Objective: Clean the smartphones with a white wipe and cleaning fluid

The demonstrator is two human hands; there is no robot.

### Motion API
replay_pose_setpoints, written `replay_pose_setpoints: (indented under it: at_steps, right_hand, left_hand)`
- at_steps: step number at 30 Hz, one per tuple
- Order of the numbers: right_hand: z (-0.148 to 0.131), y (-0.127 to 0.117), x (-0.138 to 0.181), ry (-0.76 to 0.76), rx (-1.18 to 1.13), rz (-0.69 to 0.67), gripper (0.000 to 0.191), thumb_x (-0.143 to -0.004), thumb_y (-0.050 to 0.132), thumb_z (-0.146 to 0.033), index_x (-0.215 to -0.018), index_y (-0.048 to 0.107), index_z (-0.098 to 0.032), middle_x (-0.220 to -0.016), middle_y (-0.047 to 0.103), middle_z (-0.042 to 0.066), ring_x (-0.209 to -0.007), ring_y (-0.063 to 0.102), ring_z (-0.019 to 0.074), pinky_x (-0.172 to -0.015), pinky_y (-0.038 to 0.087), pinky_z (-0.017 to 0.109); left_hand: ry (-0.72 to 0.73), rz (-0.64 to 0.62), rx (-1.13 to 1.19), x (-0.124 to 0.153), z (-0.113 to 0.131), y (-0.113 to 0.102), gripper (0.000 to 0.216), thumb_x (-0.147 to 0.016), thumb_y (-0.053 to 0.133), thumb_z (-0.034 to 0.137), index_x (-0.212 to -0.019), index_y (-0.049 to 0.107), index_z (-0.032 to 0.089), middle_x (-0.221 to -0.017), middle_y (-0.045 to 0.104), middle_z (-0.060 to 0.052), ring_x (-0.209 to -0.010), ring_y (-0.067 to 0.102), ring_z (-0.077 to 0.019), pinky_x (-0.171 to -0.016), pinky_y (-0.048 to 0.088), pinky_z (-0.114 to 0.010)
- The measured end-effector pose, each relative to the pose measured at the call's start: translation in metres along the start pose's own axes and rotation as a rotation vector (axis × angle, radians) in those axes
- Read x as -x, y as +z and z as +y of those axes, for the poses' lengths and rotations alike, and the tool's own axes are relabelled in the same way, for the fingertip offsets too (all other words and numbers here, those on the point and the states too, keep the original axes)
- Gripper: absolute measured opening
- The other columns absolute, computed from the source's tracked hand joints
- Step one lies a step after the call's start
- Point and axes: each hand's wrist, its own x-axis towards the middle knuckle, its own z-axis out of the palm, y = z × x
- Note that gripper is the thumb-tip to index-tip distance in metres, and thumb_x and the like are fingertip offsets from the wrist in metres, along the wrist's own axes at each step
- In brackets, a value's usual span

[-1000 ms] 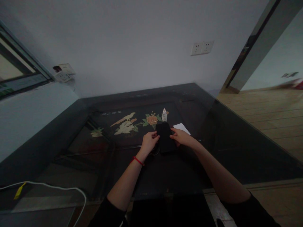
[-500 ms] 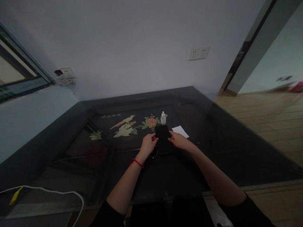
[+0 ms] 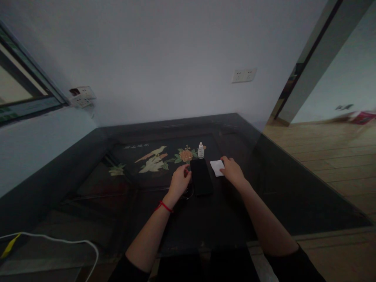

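A black flat rectangular thing (image 3: 201, 178), perhaps a phone or a case, lies on the dark table in front of me. My left hand (image 3: 180, 181) is beside its left edge, fingers loosely bent, thumb and forefinger apart with nothing visible between them. On the other side, my right hand (image 3: 233, 171) has its thumb and fingers on the right edge of a small white sheet (image 3: 216, 167); I cannot tell whether it is paper or cloth. Just beyond the black thing stands a small white dropper-like bottle (image 3: 201, 150). Under my left wrist shows a thin curved shiny outline (image 3: 189, 194), mostly hidden.
The glossy dark table (image 3: 282, 196) bears an inlaid bird and flower picture (image 3: 154, 160). A white cable (image 3: 58, 237) with a yellow tag runs at lower left. The wall behind carries sockets (image 3: 244, 75). Wooden floor (image 3: 320, 152) lies to the right.
My right hand has left the black thing and moved right onto the white sheet. My left hand has drawn slightly off its left edge. The black thing now lies flat, more fully in sight.
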Motion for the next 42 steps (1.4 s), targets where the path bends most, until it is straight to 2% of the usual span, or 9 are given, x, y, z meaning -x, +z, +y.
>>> replay_pose_setpoints:
  at_steps: [4,10,13,16,22,25,35,39,42]
  right_hand:
    - [-0.001,0.009,-0.005,-0.046,-0.048,-0.036,0.045,-0.076,0.068,-0.016,-0.119,0.057,-0.021,-0.109,0.056,0.012,-0.093,0.061,0.0214,-0.077,0.042,0.028]
    - [0.002,0.011,-0.003,-0.145,-0.108,-0.072,0.041,-0.069,0.074,-0.016,-0.109,0.067,-0.022,-0.090,0.056,0.004,-0.086,0.058,0.0170,-0.078,0.042,0.026]
    - [0.004,0.006,-0.007,-0.156,-0.163,0.026,0.036,-0.072,0.071,-0.021,-0.108,0.067,-0.021,-0.095,0.055,0.006,-0.083,0.058,0.0167,-0.077,0.043,0.028]
    - [-0.002,0.001,-0.027,-0.193,-0.366,0.177,0.031,-0.075,0.068,-0.025,-0.105,0.066,-0.020,-0.092,0.058,0.006,-0.078,0.058,0.0166,-0.074,0.045,0.029]
    - [-0.038,0.026,-0.082,-0.227,-0.542,0.124,0.042,-0.066,0.076,-0.022,-0.106,0.063,-0.014,-0.095,0.068,0.008,-0.079,0.064,0.0166,-0.072,0.049,0.028]
    - [-0.046,0.041,-0.093,-0.239,-0.564,0.122,0.037,-0.065,0.076,-0.019,-0.100,0.065,-0.016,-0.093,0.071,0.006,-0.081,0.066,0.0172,-0.075,0.049,0.028]
    - [-0.040,0.052,-0.090,-0.238,-0.621,0.167,0.025,-0.064,0.074,-0.022,-0.087,0.066,-0.017,-0.087,0.071,0.007,-0.079,0.066,0.0192,-0.076,0.049,0.031]
    - [-0.034,0.038,-0.083,-0.244,-0.687,0.206,0.039,-0.061,0.075,-0.025,-0.097,0.062,-0.017,-0.091,0.069,0.006,-0.078,0.063,0.0174,-0.074,0.048,0.031]
    - [-0.022,0.018,-0.063,-0.232,-0.726,0.280,0.031,-0.066,0.070,-0.030,-0.092,0.059,-0.017,-0.088,0.065,0.006,-0.077,0.061,0.0167,-0.072,0.047,0.030]
  left_hand:
    - [0.077,-0.016,-0.060,0.002,0.004,-0.002,0.027,-0.080,0.054,0.020,-0.104,0.066,0.017,-0.080,0.060,-0.004,-0.072,0.056,-0.0166,-0.072,0.046,-0.030]
    - [0.081,-0.068,-0.109,0.002,0.004,-0.002,0.023,-0.081,0.053,0.019,-0.100,0.066,0.019,-0.081,0.060,-0.003,-0.071,0.055,-0.0152,-0.071,0.045,-0.029]
    - [0.045,-0.084,-0.168,0.002,0.004,-0.001,0.025,-0.083,0.051,0.019,-0.103,0.065,0.019,-0.084,0.060,-0.004,-0.074,0.056,-0.0152,-0.073,0.045,-0.029]
    - [0.021,-0.094,-0.193,0.004,0.005,0.000,0.026,-0.083,0.051,0.019,-0.106,0.064,0.019,-0.090,0.060,-0.004,-0.076,0.057,-0.0147,-0.074,0.046,-0.028]
    - [0.026,-0.109,-0.173,0.006,0.006,0.002,0.031,-0.083,0.050,0.021,-0.113,0.061,0.020,-0.105,0.058,-0.006,-0.080,0.058,-0.0151,-0.075,0.046,-0.028]
    - [0.025,-0.106,-0.160,0.006,0.007,0.002,0.031,-0.083,0.050,0.021,-0.112,0.061,0.020,-0.106,0.058,-0.006,-0.084,0.059,-0.0168,-0.076,0.046,-0.029]
    - [0.028,-0.103,-0.153,0.008,0.014,0.001,0.029,-0.083,0.050,0.020,-0.110,0.061,0.020,-0.106,0.059,-0.007,-0.085,0.059,-0.0172,-0.078,0.047,-0.029]
    - [0.043,-0.089,-0.162,0.006,0.010,0.000,0.029,-0.083,0.051,0.019,-0.110,0.061,0.020,-0.104,0.059,-0.007,-0.083,0.059,-0.0161,-0.077,0.047,-0.028]
    - [0.061,-0.054,-0.153,0.004,0.009,-0.001,0.028,-0.083,0.050,0.019,-0.108,0.062,0.020,-0.097,0.061,-0.006,-0.081,0.058,-0.0159,-0.075,0.046,-0.028]
